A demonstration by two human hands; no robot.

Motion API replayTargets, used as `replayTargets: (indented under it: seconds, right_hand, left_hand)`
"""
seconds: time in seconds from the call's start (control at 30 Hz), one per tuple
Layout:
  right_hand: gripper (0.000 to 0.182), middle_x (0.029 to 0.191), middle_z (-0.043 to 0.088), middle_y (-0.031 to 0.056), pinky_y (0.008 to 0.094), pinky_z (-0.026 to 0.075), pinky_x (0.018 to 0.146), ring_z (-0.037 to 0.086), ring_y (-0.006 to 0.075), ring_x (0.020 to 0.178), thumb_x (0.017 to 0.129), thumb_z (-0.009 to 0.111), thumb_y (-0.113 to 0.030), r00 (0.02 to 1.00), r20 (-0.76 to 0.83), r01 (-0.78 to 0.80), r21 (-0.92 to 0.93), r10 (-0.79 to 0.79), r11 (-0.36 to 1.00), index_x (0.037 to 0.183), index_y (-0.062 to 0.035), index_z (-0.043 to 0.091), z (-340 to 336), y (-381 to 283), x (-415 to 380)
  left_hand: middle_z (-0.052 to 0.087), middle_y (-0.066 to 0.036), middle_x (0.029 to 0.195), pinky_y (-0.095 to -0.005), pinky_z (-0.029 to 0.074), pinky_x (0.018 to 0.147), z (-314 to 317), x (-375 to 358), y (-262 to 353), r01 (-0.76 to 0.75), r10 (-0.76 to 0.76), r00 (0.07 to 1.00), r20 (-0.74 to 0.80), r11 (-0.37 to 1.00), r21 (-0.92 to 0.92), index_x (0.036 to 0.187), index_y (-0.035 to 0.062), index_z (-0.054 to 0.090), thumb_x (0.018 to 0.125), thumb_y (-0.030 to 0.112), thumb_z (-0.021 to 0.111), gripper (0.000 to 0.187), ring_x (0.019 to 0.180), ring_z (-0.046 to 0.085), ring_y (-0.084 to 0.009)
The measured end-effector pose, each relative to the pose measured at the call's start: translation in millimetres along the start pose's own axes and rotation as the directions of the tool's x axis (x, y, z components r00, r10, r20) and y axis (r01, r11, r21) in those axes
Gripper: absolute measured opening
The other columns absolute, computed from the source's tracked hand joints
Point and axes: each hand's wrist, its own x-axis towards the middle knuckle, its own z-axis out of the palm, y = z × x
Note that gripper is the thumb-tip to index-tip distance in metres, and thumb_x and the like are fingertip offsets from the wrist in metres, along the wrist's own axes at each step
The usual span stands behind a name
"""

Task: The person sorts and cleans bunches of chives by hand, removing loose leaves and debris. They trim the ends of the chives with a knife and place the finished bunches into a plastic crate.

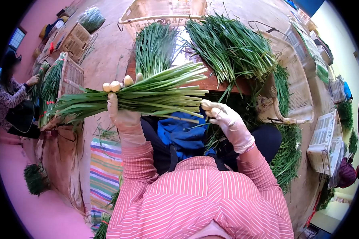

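Observation:
My left hand (123, 109), in a pale glove, is closed around a bunch of garlic chives (159, 93) held level above my lap. The leafy tips point left and the pale stem ends fan out to the right. My right hand (229, 123), gloved too, is beside those stem ends with its fingers curled together; what they pinch, if anything, I cannot make out. Beyond the bunch, more chives (153, 46) lie on a low wooden table (211, 83), with a larger pile (237, 47) to their right.
A plastic crate (163, 18) stands behind the table, and another crate (301, 87) to its right. Loose chives (287, 155) cover the floor at my right. A striped mat (103, 171) lies at my left. Another person (18, 91) handles chives at far left.

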Motion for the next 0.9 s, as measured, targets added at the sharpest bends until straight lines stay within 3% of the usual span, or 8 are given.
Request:
replayTargets:
  seconds: [0.07,0.13,0.33,0.43,0.57,0.73,0.87,0.9]
  right_hand:
    - [0.050,0.122,0.057,0.0079,0.0288,0.038,0.096,0.053,0.0140,0.108,0.089,0.059,-0.033,0.990,0.129,-0.049,-0.020,0.051,0.999,0.124,0.0028,0.052,16,-16,1]
    - [0.044,0.119,0.059,0.0099,0.0296,0.041,0.096,0.055,0.0145,0.106,0.090,0.058,-0.021,0.988,0.154,0.037,-0.192,-0.007,0.981,0.125,0.0027,0.052,33,-21,2]
    - [0.035,0.111,0.063,0.0093,0.0273,0.046,0.088,0.060,0.0141,0.096,0.088,0.059,-0.014,0.993,0.114,0.035,-0.047,-0.030,0.998,0.118,0.0034,0.056,30,-12,13]
    - [0.028,0.107,0.064,0.0068,0.0280,0.048,0.084,0.061,0.0136,0.095,0.089,0.060,-0.015,0.991,0.134,-0.042,0.208,0.014,0.977,0.114,-0.0009,0.059,37,-14,13]
    - [0.028,0.107,0.064,0.0052,0.0279,0.049,0.082,0.062,0.0147,0.094,0.091,0.061,-0.017,0.987,0.090,-0.154,0.268,0.134,0.951,0.115,-0.0027,0.059,41,5,12]
    - [0.030,0.112,0.063,0.0079,0.0283,0.049,0.085,0.062,0.0164,0.097,0.090,0.061,-0.014,0.993,0.111,-0.068,0.247,0.041,0.967,0.117,-0.0005,0.058,45,11,11]
    - [0.028,0.105,0.066,0.0110,0.0278,0.049,0.084,0.063,0.0167,0.092,0.088,0.058,-0.013,0.996,0.082,0.022,0.048,-0.026,0.999,0.111,0.0036,0.061,27,15,14]
    - [0.027,0.094,0.067,0.0080,0.0262,0.047,0.078,0.061,0.0126,0.083,0.087,0.059,-0.018,0.981,0.022,0.191,-0.342,-0.195,0.920,0.104,0.0027,0.065,19,8,9]
  left_hand:
    - [0.062,0.000,0.106,-0.0594,0.023,0.111,4,-2,-8,0.036,-0.035,0.999,0.029,0.999,-0.038,0.112,0.0165,0.059,0.092,0.013,0.054,0.021,0.112,0.054,-0.0283]
    - [0.062,0.000,0.105,-0.0596,0.023,0.111,7,-3,-13,0.067,-0.063,0.996,0.059,0.995,-0.071,0.112,0.0165,0.059,0.092,0.013,0.055,0.021,0.112,0.054,-0.0282]
    - [0.059,0.001,0.107,-0.0614,0.021,0.110,9,-11,-10,0.208,-0.202,0.977,0.065,0.972,-0.108,0.110,0.0151,0.057,0.092,0.012,0.056,0.019,0.114,0.052,-0.0292]
    - [0.058,0.000,0.106,-0.0633,0.020,0.110,-1,-16,-10,0.195,-0.193,0.981,0.025,0.975,-0.103,0.109,0.0150,0.057,0.092,0.011,0.056,0.018,0.117,0.050,-0.0298]
    - [0.058,0.000,0.106,-0.0642,0.019,0.110,-2,-16,-13,0.152,-0.156,0.987,-0.028,0.983,-0.100,0.108,0.0149,0.057,0.092,0.009,0.055,0.017,0.118,0.050,-0.0304]
    - [0.061,-0.001,0.106,-0.0654,0.018,0.110,1,-14,-15,0.144,-0.140,0.989,0.048,0.984,-0.107,0.109,0.0155,0.058,0.093,0.009,0.053,0.018,0.117,0.052,-0.0302]
    - [0.062,-0.001,0.107,-0.0658,0.017,0.110,-8,-13,-12,0.131,-0.126,0.990,0.057,0.987,-0.091,0.110,0.0161,0.058,0.093,0.011,0.053,0.019,0.116,0.053,-0.0297]
    - [0.062,-0.001,0.108,-0.0658,0.017,0.110,-11,-12,-8,0.118,-0.118,0.993,0.012,0.988,-0.099,0.111,0.0161,0.059,0.092,0.012,0.053,0.020,0.116,0.053,-0.0294]
